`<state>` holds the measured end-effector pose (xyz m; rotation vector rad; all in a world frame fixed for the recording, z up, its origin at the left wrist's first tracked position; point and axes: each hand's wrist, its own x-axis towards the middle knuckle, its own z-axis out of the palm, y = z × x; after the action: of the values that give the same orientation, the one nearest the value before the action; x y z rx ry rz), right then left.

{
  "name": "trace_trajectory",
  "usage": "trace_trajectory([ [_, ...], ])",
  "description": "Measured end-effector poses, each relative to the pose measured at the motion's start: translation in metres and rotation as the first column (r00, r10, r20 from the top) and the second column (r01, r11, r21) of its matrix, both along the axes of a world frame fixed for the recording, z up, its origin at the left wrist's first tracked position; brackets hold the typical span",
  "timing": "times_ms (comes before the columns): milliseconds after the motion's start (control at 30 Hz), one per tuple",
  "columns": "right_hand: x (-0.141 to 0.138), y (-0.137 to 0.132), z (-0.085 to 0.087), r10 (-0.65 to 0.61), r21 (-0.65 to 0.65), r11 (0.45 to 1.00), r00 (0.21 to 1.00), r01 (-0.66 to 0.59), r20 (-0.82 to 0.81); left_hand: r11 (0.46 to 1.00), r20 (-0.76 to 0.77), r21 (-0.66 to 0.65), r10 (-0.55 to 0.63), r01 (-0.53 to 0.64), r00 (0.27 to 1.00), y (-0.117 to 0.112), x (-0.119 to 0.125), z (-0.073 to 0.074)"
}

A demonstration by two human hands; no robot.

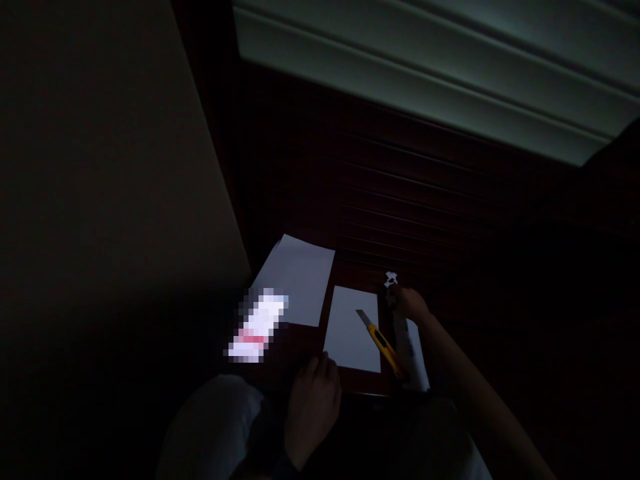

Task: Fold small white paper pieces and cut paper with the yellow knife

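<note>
The scene is very dark. My left hand [313,403] rests near the front edge of a dark wooden table [360,267], its fingers curled and touching the near corner of a white sheet of paper [354,328]. A yellow utility knife [379,340] with its blade out lies across that sheet's right side. My right hand [407,303] is stretched out past the sheet, its fingers closed on a small crumpled white scrap [391,279].
A larger white sheet [300,277] lies to the left, beside a bright blurred-out object [257,325]. Another pale strip of paper [413,353] lies under my right forearm. A plain wall stands at left, a slatted dark panel behind.
</note>
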<state>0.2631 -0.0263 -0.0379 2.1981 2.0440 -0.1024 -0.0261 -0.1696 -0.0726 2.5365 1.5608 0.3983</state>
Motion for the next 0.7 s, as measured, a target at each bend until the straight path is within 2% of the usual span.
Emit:
trace_trajectory([
  [200,-0.007,-0.008,0.014,-0.027,0.039,0.999,1.000,0.027,-0.008,1.000,-0.012,-0.003,-0.001,0.001,1.000,-0.003,-0.005,0.000],
  [300,-0.022,-0.028,0.015,-0.040,0.066,0.997,0.999,0.041,-0.011,1.000,-0.009,-0.002,-0.002,0.002,1.000,-0.005,-0.007,0.000],
  [400,-0.046,-0.063,0.002,-0.023,0.076,0.997,1.000,0.024,-0.020,0.999,0.027,0.036,-0.028,0.027,0.999,-0.005,-0.005,0.002],
  [533,-0.075,-0.107,-0.024,0.014,0.127,0.992,0.999,-0.010,-0.030,0.980,0.079,0.134,-0.158,0.146,0.984,-0.006,0.003,0.001],
  [700,-0.091,-0.127,-0.038,-0.022,0.205,0.978,0.999,0.026,-0.023,0.968,0.049,0.174,-0.191,0.180,0.980,-0.014,0.008,-0.015],
])
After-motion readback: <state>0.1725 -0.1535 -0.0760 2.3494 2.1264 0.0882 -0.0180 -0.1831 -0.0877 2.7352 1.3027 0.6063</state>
